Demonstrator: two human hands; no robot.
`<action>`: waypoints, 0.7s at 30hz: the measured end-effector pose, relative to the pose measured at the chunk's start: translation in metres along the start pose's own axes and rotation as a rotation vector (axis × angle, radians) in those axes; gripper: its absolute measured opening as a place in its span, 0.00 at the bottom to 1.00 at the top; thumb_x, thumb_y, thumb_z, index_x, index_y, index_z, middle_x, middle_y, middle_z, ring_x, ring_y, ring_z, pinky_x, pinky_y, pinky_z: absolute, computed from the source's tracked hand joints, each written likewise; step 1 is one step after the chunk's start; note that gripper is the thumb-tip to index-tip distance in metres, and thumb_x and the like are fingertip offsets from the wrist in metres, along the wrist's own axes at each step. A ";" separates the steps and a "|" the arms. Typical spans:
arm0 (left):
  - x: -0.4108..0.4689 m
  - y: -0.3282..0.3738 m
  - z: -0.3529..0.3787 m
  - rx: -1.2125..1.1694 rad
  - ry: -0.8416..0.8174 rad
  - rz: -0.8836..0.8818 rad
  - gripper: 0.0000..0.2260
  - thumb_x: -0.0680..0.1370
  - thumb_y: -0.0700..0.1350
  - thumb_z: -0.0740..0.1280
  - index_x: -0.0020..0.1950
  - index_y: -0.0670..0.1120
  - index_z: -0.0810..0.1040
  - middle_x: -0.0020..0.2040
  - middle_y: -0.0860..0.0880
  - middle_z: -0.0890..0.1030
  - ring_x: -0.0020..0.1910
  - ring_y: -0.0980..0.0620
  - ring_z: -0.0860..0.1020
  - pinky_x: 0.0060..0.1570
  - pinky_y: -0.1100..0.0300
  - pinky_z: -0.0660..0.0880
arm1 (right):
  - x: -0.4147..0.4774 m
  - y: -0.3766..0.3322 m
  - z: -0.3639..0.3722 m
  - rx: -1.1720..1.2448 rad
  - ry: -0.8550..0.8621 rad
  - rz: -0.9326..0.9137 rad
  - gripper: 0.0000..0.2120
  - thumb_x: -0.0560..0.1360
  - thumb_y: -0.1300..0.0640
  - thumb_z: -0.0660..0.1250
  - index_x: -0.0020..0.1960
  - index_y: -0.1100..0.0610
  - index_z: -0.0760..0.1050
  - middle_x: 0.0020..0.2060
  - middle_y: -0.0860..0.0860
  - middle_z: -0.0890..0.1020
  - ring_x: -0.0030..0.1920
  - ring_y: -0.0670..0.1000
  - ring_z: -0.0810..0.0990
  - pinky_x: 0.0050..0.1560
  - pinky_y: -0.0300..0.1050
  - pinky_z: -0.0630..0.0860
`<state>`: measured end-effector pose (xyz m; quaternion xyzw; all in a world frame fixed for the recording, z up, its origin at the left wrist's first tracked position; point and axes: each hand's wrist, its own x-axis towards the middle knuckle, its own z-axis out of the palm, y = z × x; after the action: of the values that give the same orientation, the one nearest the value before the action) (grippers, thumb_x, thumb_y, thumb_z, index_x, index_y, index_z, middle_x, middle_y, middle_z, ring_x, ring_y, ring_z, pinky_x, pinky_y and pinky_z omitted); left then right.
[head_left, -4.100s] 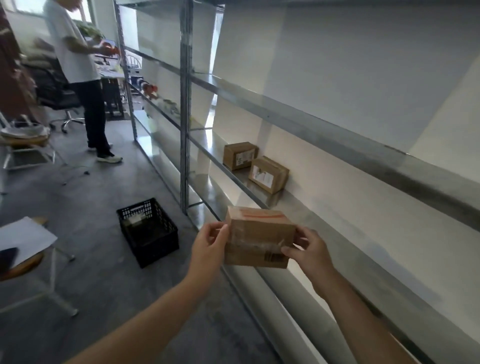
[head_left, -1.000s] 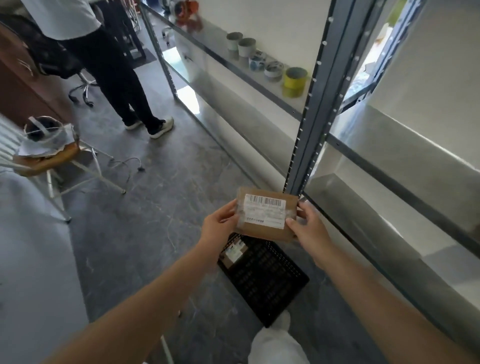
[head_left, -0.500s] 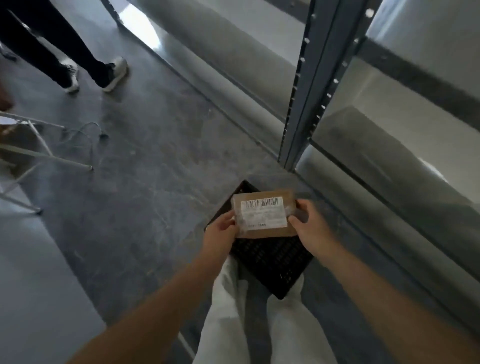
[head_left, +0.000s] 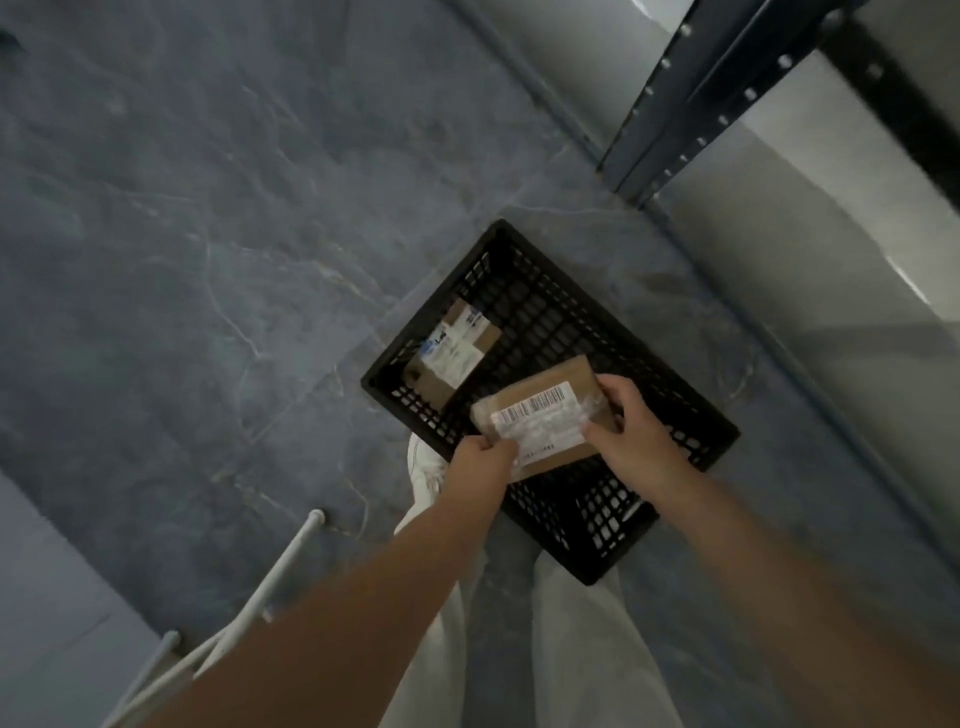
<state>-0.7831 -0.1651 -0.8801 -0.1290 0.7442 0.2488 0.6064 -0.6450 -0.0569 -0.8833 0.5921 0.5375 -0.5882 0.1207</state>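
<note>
Now, parcel: you hold a flat brown cardboard parcel (head_left: 545, 415), barcode label up and slightly tilted, just above the near half of the crate.
Left hand: your left hand (head_left: 480, 465) pinches the parcel's near-left corner between thumb and fingers.
Right hand: your right hand (head_left: 631, 434) is clamped round the opposite end, thumb on the label side.
Crate: black plastic lattice crate (head_left: 566, 317), set diagonally on the floor at your feet.
Inside: a second labelled box (head_left: 452, 358) lies in the crate's left corner, apart from the parcel.
Floor: grey, marbled floor (head_left: 208, 234).
Shelving: a dark perforated upright (head_left: 691, 98) stands near the crate's far corner.
Near you: white trousers (head_left: 582, 649), a pale shoe (head_left: 423, 467) beside the crate's near-left edge, a white tube frame (head_left: 280, 577) at lower left.
</note>
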 end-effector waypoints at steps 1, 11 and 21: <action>0.016 -0.003 0.002 -0.017 -0.002 -0.032 0.06 0.77 0.40 0.64 0.49 0.38 0.75 0.45 0.43 0.76 0.46 0.45 0.77 0.52 0.51 0.76 | 0.014 0.006 0.007 -0.019 -0.003 0.003 0.26 0.78 0.59 0.64 0.73 0.44 0.62 0.65 0.45 0.72 0.62 0.45 0.73 0.60 0.40 0.69; 0.138 -0.008 0.032 -0.387 0.049 -0.235 0.17 0.77 0.42 0.64 0.66 0.42 0.71 0.55 0.42 0.78 0.47 0.48 0.77 0.49 0.54 0.74 | 0.159 0.032 0.061 -0.103 -0.063 0.030 0.29 0.80 0.61 0.60 0.76 0.40 0.59 0.72 0.52 0.65 0.67 0.53 0.69 0.63 0.45 0.69; 0.167 -0.032 0.035 -0.515 0.228 -0.229 0.15 0.76 0.37 0.60 0.62 0.43 0.74 0.45 0.48 0.76 0.41 0.51 0.75 0.46 0.52 0.77 | 0.196 0.041 0.130 0.007 -0.115 0.128 0.30 0.79 0.64 0.58 0.77 0.44 0.60 0.71 0.52 0.67 0.65 0.54 0.72 0.66 0.50 0.73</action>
<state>-0.7767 -0.1551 -1.0533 -0.3887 0.7005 0.3431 0.4905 -0.7396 -0.0769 -1.1022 0.5909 0.4885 -0.6143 0.1865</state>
